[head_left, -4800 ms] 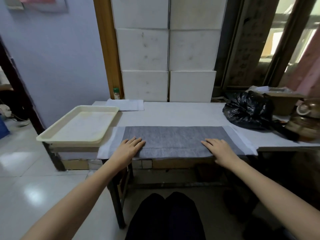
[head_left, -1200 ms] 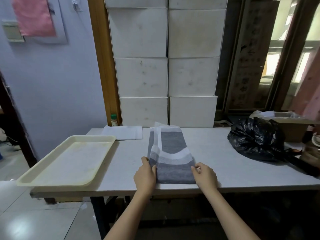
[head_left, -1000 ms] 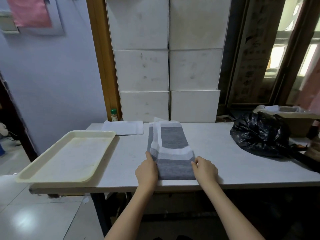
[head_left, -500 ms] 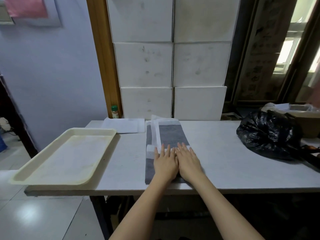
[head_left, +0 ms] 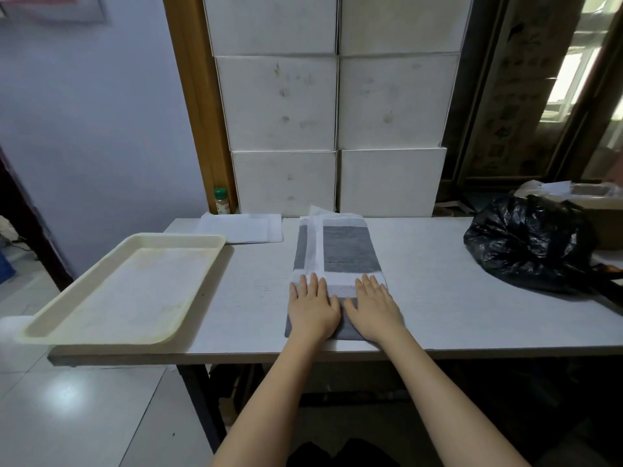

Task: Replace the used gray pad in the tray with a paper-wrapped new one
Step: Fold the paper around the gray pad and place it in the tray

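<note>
The fingers (head_left: 313,281) of the left hand (head_left: 312,306) lie straight and flat on the near part of the folded gray pad (head_left: 349,246), pressing it down and grasping nothing. The right hand (head_left: 372,306) lies just beside it, its fingers equally flat and released on the same fold. White paper (head_left: 317,241) bands the pad, which stretches from the near edge of the counter (head_left: 438,298) toward the stacked white boxes (head_left: 337,106) at the far side. Left of the pad sits the cream tray (head_left: 84,326), overhanging the counter's left end. Folded white sheets (head_left: 251,227) lie far left beside a small green-capped bottle (head_left: 221,201); a black plastic bag (head_left: 529,244) rests at the right.
</note>
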### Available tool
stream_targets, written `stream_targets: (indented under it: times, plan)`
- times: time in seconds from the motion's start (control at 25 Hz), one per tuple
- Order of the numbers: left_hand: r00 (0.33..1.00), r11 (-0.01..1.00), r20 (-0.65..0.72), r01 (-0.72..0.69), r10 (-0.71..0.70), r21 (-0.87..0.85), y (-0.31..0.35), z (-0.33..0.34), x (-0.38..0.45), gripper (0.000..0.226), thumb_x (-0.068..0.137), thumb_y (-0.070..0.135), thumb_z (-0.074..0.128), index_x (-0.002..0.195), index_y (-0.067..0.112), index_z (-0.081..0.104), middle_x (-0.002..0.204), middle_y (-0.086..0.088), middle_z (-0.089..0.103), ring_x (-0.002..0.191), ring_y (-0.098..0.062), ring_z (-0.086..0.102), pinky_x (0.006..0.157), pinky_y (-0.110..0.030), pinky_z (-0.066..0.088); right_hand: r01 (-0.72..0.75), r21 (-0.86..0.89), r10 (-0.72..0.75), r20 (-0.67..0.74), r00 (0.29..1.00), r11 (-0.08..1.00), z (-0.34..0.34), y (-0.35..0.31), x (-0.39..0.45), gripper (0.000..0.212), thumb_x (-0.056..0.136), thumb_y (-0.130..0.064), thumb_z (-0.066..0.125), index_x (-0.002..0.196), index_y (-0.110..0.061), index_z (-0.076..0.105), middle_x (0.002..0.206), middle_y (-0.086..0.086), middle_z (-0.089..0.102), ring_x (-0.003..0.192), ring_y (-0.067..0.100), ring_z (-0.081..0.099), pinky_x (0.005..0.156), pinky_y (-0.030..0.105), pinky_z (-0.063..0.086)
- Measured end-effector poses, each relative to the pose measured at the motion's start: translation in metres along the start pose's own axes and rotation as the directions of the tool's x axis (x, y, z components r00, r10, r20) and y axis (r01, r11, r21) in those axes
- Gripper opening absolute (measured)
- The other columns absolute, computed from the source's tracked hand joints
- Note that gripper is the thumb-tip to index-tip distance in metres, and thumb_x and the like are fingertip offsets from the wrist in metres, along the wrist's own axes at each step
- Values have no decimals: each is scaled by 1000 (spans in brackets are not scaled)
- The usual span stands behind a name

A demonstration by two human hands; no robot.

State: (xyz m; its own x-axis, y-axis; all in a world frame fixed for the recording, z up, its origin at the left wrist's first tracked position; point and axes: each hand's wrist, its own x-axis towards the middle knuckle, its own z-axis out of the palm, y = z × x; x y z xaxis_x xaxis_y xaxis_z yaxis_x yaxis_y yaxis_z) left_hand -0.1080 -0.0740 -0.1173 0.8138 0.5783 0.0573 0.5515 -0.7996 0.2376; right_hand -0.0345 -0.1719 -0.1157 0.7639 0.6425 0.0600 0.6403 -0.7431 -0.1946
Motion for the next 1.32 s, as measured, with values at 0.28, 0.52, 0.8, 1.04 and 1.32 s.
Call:
stream_targets:
  times: [0.28, 0.52, 0.8, 1.04, 1.32]
  plan:
    - [998, 998, 14, -59, 60, -22, -2, 0, -1, 55, 101, 37, 14, 152, 15, 10, 161, -8, 1, 149, -22, -6, 121, -42, -6, 137, 17, -138, 23, 990, 990, 1, -1, 11, 57, 100, -40, 16, 151, -15, 7, 160, 2, 3, 147, 14, -1, 121, 34, -1]
    - [1000, 999, -16, -10, 9, -51, 1, 1, -1, 56, 101, 35, 15, 152, 11, 9, 161, -9, 2, 149, -22, -3, 122, -39, -4, 36, 3, -36, 29, 999, 999, 4, 0, 12, 70, 97, -50, 21, 150, -8, 3, 160, 9, 0, 148, 19, -1, 121, 34, 0]
    - [994, 993, -24, 102, -103, -58, -1, -1, -2, 70, 97, 46, 21, 151, 4, 6, 160, -14, 1, 149, -24, -2, 121, -37, -2, -155, -16, 155, 39, 987, 988, 1, -2, 8, 87, 91, -63, 21, 149, -1, 0, 159, 16, -3, 147, 26, -3, 121, 39, 1]
    - [993, 968, 38, -116, 110, 224, -41, -26, 12, 61, 96, 55, 19, 150, 26, 18, 161, -11, 1, 149, -26, -5, 120, -46, -6, -80, -169, 104, 141, 985, 982, -25, -3, -28, 82, 90, -64, 19, 146, -5, 20, 154, 13, 22, 141, 29, 18, 118, 50, 2]
    - [990, 853, -45, -92, 134, 514, -36, -44, 27, 37, 99, 24, 37, 130, 12, 51, 137, -10, 42, 128, -28, 36, 104, -34, 29, 90, -269, -82, 41, 996, 959, -22, -68, -81, 74, 91, -59, 25, 135, -1, 39, 135, 16, 40, 126, 33, 33, 113, 50, 13]
